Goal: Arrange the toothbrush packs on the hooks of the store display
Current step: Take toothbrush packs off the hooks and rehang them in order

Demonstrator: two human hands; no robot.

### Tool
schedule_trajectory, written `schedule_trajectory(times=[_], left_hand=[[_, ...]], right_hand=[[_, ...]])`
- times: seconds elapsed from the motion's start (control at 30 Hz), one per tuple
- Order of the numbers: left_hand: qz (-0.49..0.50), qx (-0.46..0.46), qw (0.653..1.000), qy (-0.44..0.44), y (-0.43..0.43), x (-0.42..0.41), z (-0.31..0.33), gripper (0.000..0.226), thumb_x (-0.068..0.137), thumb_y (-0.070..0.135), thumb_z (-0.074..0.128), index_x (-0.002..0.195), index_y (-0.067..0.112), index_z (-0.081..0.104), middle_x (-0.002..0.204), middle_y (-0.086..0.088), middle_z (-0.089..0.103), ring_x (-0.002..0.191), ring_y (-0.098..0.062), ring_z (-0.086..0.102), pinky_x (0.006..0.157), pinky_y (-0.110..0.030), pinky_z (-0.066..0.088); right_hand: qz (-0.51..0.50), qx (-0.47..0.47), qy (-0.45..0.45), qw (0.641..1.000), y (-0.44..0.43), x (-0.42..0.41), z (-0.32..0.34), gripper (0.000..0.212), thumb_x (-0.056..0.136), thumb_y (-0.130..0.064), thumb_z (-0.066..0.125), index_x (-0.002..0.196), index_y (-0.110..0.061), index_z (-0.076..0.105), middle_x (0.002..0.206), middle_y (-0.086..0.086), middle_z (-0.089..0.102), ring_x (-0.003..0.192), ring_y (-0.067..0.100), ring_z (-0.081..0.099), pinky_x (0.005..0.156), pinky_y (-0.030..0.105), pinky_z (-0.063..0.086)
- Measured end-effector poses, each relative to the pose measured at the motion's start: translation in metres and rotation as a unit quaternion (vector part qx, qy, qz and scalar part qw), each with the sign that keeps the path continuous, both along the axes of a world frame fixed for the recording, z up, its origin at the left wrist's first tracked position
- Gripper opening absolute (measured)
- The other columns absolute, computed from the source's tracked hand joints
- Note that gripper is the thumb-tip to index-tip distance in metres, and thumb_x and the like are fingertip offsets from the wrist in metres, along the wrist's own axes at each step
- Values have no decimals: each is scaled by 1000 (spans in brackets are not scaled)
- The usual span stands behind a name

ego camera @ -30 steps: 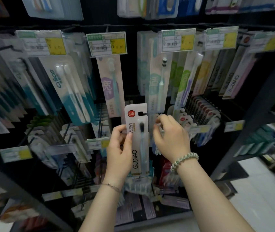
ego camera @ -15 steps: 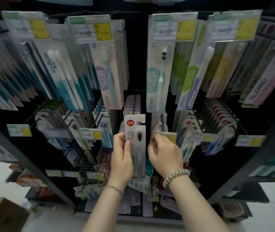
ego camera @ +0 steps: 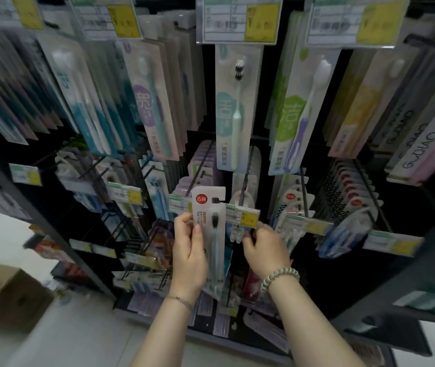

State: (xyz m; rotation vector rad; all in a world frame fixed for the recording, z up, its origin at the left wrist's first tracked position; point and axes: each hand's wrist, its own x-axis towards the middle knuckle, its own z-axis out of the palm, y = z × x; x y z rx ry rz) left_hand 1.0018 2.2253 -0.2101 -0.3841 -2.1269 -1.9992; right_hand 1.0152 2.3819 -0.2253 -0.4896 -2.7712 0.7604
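My left hand [ego camera: 188, 256] grips a white toothbrush pack [ego camera: 209, 207] with a red round logo, held upright in front of the middle row of hooks. Its hang hole is level with a price tag [ego camera: 240, 211] at a hook's tip. Just below that tag, among the packs hanging there, my right hand [ego camera: 265, 249] has its fingers curled; what they hold is hidden. A black wire hook [ego camera: 245, 176] runs back behind the tag with clear packs on it.
Rows of hanging toothbrush packs [ego camera: 233, 102] fill the dark display above, left and right, with price labels [ego camera: 239, 19] on top. More hooks and packs hang below. A cardboard box [ego camera: 4, 290] sits on the floor at the left.
The view has moved closer and tilted down. Both hands with the pack have lowered toward the middle row of hooks; my right hand has gone under the price tag.
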Motion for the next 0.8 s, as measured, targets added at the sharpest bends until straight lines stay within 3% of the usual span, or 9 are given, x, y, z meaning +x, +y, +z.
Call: schedule_trajectory(times=[0.13, 0.3, 0.5, 0.63, 0.8], left_hand=[[25, 12, 999, -19, 3, 2, -5, 17, 103, 12, 37, 113, 22, 47, 109, 5, 60, 97, -3, 59, 83, -17, 47], [49, 20, 998, -18, 5, 1, -7, 16, 104, 14, 38, 113, 23, 47, 104, 14, 60, 95, -2, 60, 81, -15, 48], [55, 24, 998, -14, 10, -1, -6, 17, 103, 12, 38, 111, 24, 46, 105, 8, 61, 97, -4, 60, 82, -15, 48], [51, 31, 998, -10, 10, -5, -4, 17, 103, 12, 38, 111, 24, 47, 106, 7, 62, 99, -7, 62, 83, -17, 49], [43, 25, 999, -2, 11, -10, -3, 14, 103, 18, 38, 112, 23, 47, 105, 10, 63, 101, -11, 62, 85, -22, 50]], right_hand=[[-8, -78, 11, 997, 11, -15, -5, 29, 92, -27, 51, 120, -22, 54, 109, 2, 59, 94, 23, 61, 77, 34, 52], [0, -100, 45, 994, 19, -28, -8, 42, 88, -13, 56, 129, -14, 47, 119, 11, 53, 105, 31, 55, 85, 38, 49], [-38, -176, 65, 982, 28, -63, -3, 53, 99, -18, 45, 148, -10, 26, 144, 13, 37, 129, 27, 41, 102, 30, 34], [-90, -210, 124, 966, 35, -84, -8, 39, 96, -4, 40, 135, -5, 46, 123, 16, 57, 112, 30, 55, 83, 20, 33], [-90, -254, 130, 954, 39, -100, -14, 29, 99, -10, 41, 126, -5, 53, 120, 15, 60, 108, 30, 57, 80, 23, 36]])
